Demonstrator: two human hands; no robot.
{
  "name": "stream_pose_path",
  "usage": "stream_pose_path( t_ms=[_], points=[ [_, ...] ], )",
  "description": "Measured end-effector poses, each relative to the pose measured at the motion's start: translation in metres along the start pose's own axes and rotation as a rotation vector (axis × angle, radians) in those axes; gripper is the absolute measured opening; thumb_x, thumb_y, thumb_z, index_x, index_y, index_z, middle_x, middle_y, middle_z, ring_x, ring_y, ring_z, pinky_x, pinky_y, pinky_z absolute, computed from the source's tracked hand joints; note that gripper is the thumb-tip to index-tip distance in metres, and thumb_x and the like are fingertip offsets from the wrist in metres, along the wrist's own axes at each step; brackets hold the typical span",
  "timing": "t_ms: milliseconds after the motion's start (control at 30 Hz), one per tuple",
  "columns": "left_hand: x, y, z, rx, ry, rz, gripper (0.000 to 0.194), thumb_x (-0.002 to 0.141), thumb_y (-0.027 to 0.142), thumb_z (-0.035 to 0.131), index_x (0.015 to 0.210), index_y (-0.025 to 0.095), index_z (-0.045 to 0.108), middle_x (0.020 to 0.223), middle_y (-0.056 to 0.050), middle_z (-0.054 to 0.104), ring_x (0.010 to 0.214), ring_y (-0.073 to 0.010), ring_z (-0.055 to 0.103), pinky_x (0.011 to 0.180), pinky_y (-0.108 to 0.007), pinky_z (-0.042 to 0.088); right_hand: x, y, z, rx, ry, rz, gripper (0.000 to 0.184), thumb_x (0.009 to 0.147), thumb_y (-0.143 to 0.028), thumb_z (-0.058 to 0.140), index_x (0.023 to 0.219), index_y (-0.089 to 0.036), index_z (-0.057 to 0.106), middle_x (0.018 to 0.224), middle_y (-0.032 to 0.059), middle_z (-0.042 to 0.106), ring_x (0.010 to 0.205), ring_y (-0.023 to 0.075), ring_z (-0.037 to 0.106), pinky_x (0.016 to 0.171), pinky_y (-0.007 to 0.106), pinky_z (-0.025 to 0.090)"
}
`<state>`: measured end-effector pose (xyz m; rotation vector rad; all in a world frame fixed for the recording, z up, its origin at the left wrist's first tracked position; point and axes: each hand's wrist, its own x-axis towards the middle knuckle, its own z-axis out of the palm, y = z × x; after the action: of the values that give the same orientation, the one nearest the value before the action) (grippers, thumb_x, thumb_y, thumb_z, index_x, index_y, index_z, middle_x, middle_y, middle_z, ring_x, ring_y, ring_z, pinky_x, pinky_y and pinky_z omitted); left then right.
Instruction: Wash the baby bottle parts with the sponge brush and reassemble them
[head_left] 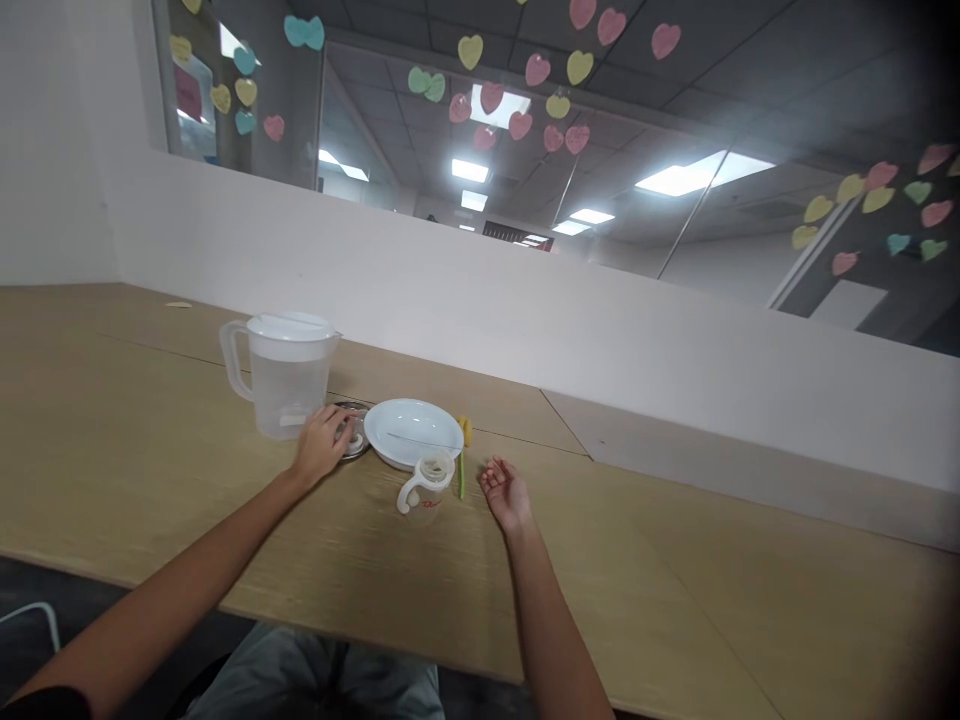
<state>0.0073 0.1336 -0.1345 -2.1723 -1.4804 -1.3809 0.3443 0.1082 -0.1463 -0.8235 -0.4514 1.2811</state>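
My left hand (322, 443) reaches over a round metal dish (361, 452), its fingers stretched out and apart above the dish. Something small and white (355, 439) lies in the dish near the fingertips; whether they touch it I cannot tell. My right hand (506, 494) rests palm up on the table, fingers loosely curled and holding nothing. Between my hands stand a white bowl (409, 425) and, in front of it, a clear cup (429, 503) with a white handle and red marking. A yellow and green utensil (462, 470) lies just right of the cup, near my right hand.
A lidded clear pitcher (289, 385) holding clear liquid stands behind my left hand. The wooden table (637, 600) meets a white wall (420, 290) with a window above, dotted with heart-shaped notes (537, 69). A small flat pale piece (178, 304) lies at the back left.
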Motion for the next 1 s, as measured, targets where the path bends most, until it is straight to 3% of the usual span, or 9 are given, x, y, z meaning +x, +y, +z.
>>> stream_pose_path(
  t_ms=[200,333,567,667,800,900,1000],
  points=[
    [-0.004,-0.006,0.009,0.159,-0.100,-0.025,0.025,0.084,0.033,0.044,0.088,0.018,0.064,0.086,-0.008,0.064,0.085,-0.0243,0.057,0.079,-0.036,0.041,0.001,0.000,0.000,-0.090,0.005,-0.082,0.009,0.079,-0.023,0.057,0.072,-0.018,0.055,0.058,-0.0008,0.060,0.051,0.0113,0.056,0.052,0.024,0.049],
    [-0.005,-0.007,0.012,0.195,-0.141,-0.061,0.025,0.081,0.033,0.049,0.090,0.017,0.064,0.086,-0.008,0.064,0.087,-0.0248,0.058,0.079,-0.036,0.042,0.000,0.001,0.003,-0.164,0.049,-0.173,0.016,0.078,-0.030,0.058,0.071,-0.017,0.054,0.056,-0.0012,0.058,0.048,0.0105,0.053,0.050,0.023,0.046],
    [-0.004,-0.008,0.013,0.207,-0.200,-0.103,0.020,0.081,0.029,0.049,0.086,0.016,0.064,0.087,-0.008,0.064,0.088,-0.0254,0.058,0.079,-0.037,0.042,-0.015,0.013,0.021,-0.278,0.246,-0.479,0.036,0.082,-0.047,0.048,0.064,-0.016,0.051,0.045,-0.0079,0.040,0.040,0.0067,0.036,0.042,0.020,0.027],
    [-0.003,-0.004,0.008,0.179,-0.084,-0.106,0.020,0.084,0.029,0.046,0.084,0.016,0.061,0.086,-0.008,0.062,0.086,-0.0255,0.057,0.078,-0.038,0.041,-0.031,0.019,0.030,-0.483,0.270,-0.794,0.044,0.085,-0.052,0.044,0.062,-0.016,0.052,0.047,-0.0073,0.038,0.045,0.0078,0.035,0.048,0.021,0.029],
    [0.000,0.002,0.000,0.048,0.257,-0.084,0.022,0.090,0.033,0.041,0.089,0.015,0.054,0.083,-0.008,0.057,0.081,-0.0227,0.054,0.076,-0.037,0.042,-0.050,0.026,0.036,-0.816,0.183,-1.061,0.046,0.091,-0.050,0.036,0.067,-0.016,0.054,0.052,-0.0051,0.041,0.050,0.0099,0.039,0.052,0.023,0.031],
    [0.000,0.011,-0.002,-0.094,0.436,0.033,0.017,0.090,0.029,0.041,0.095,0.015,0.049,0.088,-0.009,0.056,0.085,-0.0208,0.054,0.078,-0.036,0.044,-0.059,0.030,0.038,-1.001,0.068,-1.318,0.036,0.093,-0.037,0.036,0.072,-0.016,0.056,0.061,0.0005,0.052,0.059,0.0130,0.049,0.059,0.025,0.036],
    [-0.003,0.027,-0.001,-0.215,0.492,0.198,0.013,0.089,0.022,0.044,0.101,0.016,0.046,0.095,-0.009,0.056,0.092,-0.0196,0.054,0.082,-0.037,0.046,-0.067,0.029,0.043,-1.076,-0.078,-1.569,0.022,0.091,-0.025,0.040,0.081,-0.016,0.057,0.070,0.0042,0.057,0.065,0.0149,0.052,0.062,0.027,0.040]
  ],
)
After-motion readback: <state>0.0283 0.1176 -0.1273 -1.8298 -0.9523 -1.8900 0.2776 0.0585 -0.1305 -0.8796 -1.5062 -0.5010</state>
